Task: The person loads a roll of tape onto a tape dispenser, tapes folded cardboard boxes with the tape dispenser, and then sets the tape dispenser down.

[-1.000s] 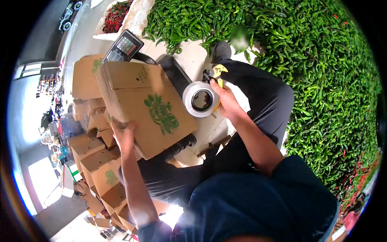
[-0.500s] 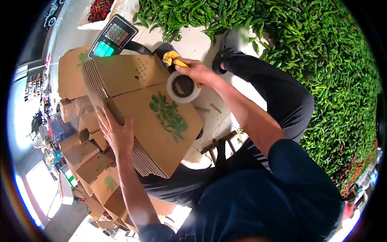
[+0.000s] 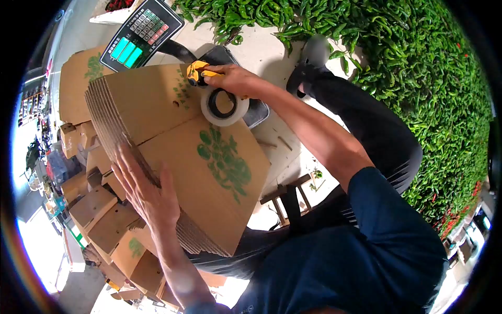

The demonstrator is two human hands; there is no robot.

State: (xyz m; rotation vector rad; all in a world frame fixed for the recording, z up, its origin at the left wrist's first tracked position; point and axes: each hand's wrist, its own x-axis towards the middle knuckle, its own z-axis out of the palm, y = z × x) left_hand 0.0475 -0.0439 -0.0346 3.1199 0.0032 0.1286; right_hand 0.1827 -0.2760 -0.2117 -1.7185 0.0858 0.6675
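Note:
A stack of flattened cardboard boxes (image 3: 172, 141) with green printed plants lies across my lap, tilted. My left hand (image 3: 149, 196) is open against the layered edge of the stack, its fingers stretched along the side and its thumb near the top sheet. My right hand (image 3: 236, 81) is closed around a yellow tape dispenser (image 3: 197, 71). The dispenser carries a large roll of clear tape (image 3: 225, 118) and is over the far right part of the top box; I cannot tell whether it touches the cardboard.
A digital scale display (image 3: 141, 34) stands beyond the stack, its platform (image 3: 256, 112) partly behind the tape. Folded cardboard boxes (image 3: 107, 212) pile up at left. Green peppers (image 3: 418, 99) cover the floor at right. A small wooden stool (image 3: 285, 196) is near my legs.
My right hand has brought the tape dispenser left, farther over the top box. My left hand stays at the stack's edge. The camera view has shifted a little.

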